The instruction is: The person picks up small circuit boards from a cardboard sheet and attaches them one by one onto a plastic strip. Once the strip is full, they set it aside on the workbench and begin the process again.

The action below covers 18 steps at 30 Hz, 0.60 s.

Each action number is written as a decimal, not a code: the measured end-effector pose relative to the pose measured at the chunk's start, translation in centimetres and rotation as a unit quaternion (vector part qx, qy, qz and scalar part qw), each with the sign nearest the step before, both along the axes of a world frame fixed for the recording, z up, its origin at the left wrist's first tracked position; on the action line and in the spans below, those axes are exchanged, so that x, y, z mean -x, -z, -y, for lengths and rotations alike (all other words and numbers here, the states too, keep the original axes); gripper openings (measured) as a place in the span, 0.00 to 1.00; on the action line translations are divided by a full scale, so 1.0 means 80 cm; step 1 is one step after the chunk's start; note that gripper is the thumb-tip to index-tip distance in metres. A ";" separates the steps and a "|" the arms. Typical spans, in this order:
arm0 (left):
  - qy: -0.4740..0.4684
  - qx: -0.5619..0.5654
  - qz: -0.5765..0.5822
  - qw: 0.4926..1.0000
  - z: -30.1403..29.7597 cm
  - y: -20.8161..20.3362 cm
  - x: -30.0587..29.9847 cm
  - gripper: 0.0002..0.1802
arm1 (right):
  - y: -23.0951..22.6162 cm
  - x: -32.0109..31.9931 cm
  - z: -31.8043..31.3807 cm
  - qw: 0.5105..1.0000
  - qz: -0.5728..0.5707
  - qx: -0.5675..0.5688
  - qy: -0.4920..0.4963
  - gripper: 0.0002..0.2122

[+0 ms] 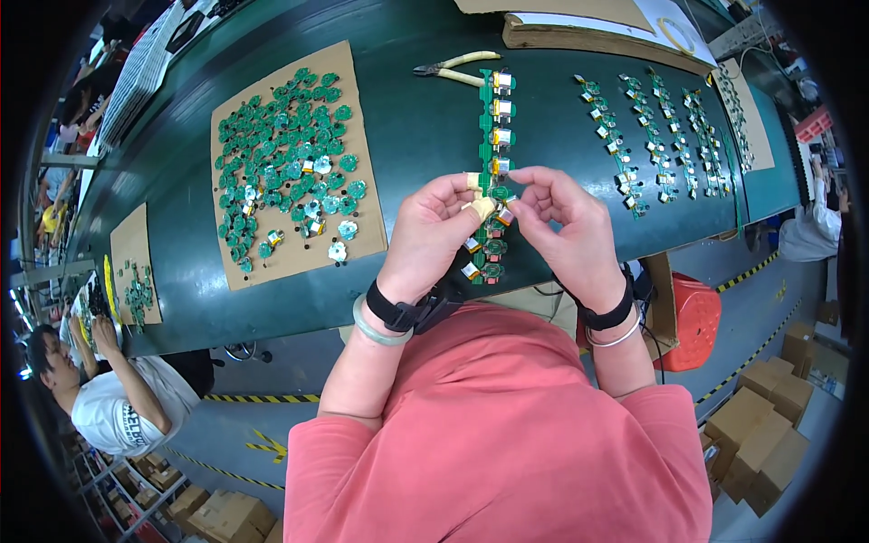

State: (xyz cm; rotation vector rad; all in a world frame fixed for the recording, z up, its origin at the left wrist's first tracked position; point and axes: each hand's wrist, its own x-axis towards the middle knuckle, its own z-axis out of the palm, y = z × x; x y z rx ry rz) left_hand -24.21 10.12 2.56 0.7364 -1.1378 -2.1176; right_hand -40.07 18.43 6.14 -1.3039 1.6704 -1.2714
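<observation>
Head view, watched from my remote station: green circuit-board strip (pixel 486 118) lies lengthwise, near part between both hands. Left hand (pixel 433 231) grasps strip, pinched between yellow-wrapped thumb and forefinger. Right hand (pixel 566 226) just right of strip, thumb and forefinger close to small silver part (pixel 504 216); I cannot tell whether they grasp it. Left of strip: cardboard sheet (pixel 369 237) bearing many small green boards (pixel 291 170). Beside strip's far end: yellow-handled pliers (pixel 457 62). Right of strip: several similar strips (pixel 644 118).
</observation>
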 end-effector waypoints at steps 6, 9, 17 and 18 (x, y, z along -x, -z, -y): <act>-0.010 0.034 0.032 0.999 -0.003 0.006 0.001 0.15 | 0.002 0.011 0.000 0.980 -0.184 0.067 -0.032 0.06; -0.012 0.038 0.033 0.999 -0.006 0.005 0.003 0.15 | 0.002 0.014 0.000 0.968 -0.236 0.079 -0.035 0.06; -0.006 0.031 0.060 0.998 -0.013 -0.001 0.006 0.16 | 0.018 0.010 0.000 0.987 0.153 -0.052 0.006 0.05; -0.006 0.032 0.061 0.998 -0.013 0.001 0.006 0.16 | 0.021 0.010 0.000 0.986 0.158 -0.043 0.006 0.05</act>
